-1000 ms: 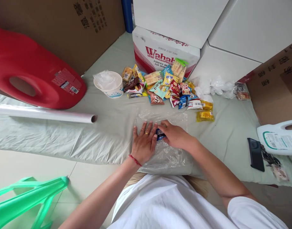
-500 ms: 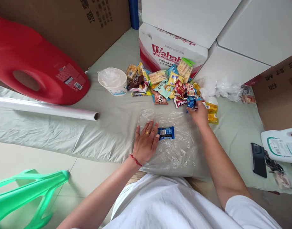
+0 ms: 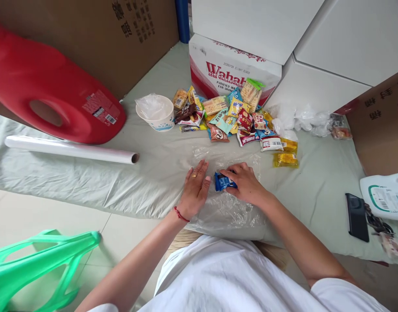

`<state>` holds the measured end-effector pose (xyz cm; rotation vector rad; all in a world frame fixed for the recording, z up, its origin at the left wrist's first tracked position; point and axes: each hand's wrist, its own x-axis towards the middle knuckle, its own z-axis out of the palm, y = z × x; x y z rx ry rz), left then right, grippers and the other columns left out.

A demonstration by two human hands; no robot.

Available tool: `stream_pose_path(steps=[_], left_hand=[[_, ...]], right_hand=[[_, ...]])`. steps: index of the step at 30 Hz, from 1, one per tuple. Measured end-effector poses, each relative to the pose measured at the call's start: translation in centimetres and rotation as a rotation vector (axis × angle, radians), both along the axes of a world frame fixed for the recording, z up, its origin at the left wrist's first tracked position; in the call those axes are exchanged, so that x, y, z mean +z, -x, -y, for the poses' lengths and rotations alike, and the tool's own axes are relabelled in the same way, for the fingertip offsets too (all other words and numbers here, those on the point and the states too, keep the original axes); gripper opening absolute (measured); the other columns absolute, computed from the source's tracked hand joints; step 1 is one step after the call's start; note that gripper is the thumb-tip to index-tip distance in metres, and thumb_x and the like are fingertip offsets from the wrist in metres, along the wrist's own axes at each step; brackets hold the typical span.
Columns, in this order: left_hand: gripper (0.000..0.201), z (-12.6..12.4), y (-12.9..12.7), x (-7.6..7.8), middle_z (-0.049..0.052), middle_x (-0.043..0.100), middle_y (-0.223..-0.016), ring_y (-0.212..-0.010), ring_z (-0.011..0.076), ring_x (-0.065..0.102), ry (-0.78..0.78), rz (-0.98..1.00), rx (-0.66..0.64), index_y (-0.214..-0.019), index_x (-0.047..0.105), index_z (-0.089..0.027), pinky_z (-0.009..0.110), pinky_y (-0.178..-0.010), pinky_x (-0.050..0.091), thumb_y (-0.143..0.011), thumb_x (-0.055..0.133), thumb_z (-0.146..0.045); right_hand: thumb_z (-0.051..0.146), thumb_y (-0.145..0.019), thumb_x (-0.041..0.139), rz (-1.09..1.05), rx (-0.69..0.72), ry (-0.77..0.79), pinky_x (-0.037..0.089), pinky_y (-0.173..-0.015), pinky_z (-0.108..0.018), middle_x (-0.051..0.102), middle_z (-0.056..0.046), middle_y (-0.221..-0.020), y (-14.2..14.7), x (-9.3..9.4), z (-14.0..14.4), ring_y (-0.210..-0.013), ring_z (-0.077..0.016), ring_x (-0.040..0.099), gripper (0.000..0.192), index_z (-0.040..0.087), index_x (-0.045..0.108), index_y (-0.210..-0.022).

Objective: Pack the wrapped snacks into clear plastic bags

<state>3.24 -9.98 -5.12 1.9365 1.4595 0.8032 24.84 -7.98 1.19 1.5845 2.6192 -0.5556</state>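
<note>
A sheet of clear plastic wrap (image 3: 231, 212) lies spread on the cloth in front of me. My right hand (image 3: 244, 182) grips a small blue snack packet (image 3: 222, 182) low over the middle of the wrap. The other blue packet, seen there earlier, is hidden or cannot be told apart under these fingers. To the left, my left hand (image 3: 195, 188) rests on the wrap's left part, fingers stretched out and holding nothing. Beyond the wrap sits a pile of assorted wrapped snacks (image 3: 223, 120), with yellow packets (image 3: 285, 160) at its right end.
A paper tub (image 3: 156, 115) with a plastic bag in it stands left of the pile. The cling film roll (image 3: 72, 148) and red jug (image 3: 104, 112) lie further left. Behind is a Wahaha carton (image 3: 215, 65). A phone (image 3: 357, 216) and white bottle (image 3: 386, 197) are at right.
My right hand has come from the snack pile to the wrap's middle, bringing a blue packet onto the spot of the one lying there. My left hand has shifted slightly left.
</note>
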Motion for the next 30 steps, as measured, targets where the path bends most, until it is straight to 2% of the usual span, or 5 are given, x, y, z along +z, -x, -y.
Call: stream_pose_path(steps=[12, 16, 22, 26, 30], left_hand=[[0.034, 0.5, 1.8, 1.6, 0.013, 0.056, -0.151, -0.146, 0.0261, 0.046, -0.250, 0.034, 0.124, -0.130, 0.063, -0.020, 0.051, -0.121, 0.042, -0.103, 0.044, -0.033], [0.032, 2.2, 4.3, 2.1, 0.010, 0.067, -0.136, -0.141, 0.0279, 0.052, -0.420, -0.040, -0.167, -0.128, 0.063, -0.025, 0.051, -0.117, 0.046, -0.097, 0.053, -0.022], [0.067, 4.1, 9.6, 0.7, 0.021, 0.050, -0.154, -0.146, 0.0360, 0.046, -0.316, -0.218, -0.687, -0.141, 0.056, -0.022, 0.059, -0.122, 0.037, -0.087, 0.068, -0.060], [0.030, 3.8, 11.1, 0.9, 0.015, 0.051, -0.156, -0.148, 0.0300, 0.044, -0.253, -0.241, -0.738, -0.125, 0.068, -0.026, 0.054, -0.121, 0.040, -0.097, 0.060, -0.030], [0.021, 2.3, 10.9, 2.6, 0.008, 0.075, -0.123, -0.134, 0.0237, 0.059, -0.088, -0.021, -0.648, -0.102, 0.074, -0.026, 0.040, -0.108, 0.053, -0.099, 0.054, -0.020]], right_hand=[[0.046, -0.095, 0.065, -0.236, -0.110, -0.158, 0.039, -0.111, -0.056, 0.049, -0.015, -0.150, -1.8, 0.2, 3.9, -0.134, -0.0351, 0.044, 0.069, 0.027, 0.040, -0.156], [0.043, -0.096, 0.065, -0.418, 0.019, -0.115, 0.052, -0.101, -0.050, 0.062, -0.013, -0.131, -5.2, 0.8, 9.1, -0.121, -0.0301, 0.057, 0.055, 0.028, 0.050, -0.147], [0.027, -0.097, 0.064, -0.397, 0.032, -0.095, 0.055, -0.103, -0.054, 0.067, -0.011, -0.131, -6.7, -3.4, 15.3, -0.123, -0.0298, 0.061, 0.038, 0.028, 0.062, -0.135], [0.020, -0.099, 0.057, -0.614, -0.072, -0.078, 0.059, -0.092, -0.045, 0.074, -0.006, -0.115, -6.5, -4.1, 14.3, -0.106, -0.0235, 0.068, 0.026, 0.032, 0.069, -0.120], [0.025, -0.102, 0.056, -0.716, -0.170, 0.088, 0.058, -0.082, -0.036, 0.074, -0.005, -0.102, -7.1, -1.9, 11.4, -0.094, -0.0202, 0.069, 0.019, 0.029, 0.071, -0.112]])
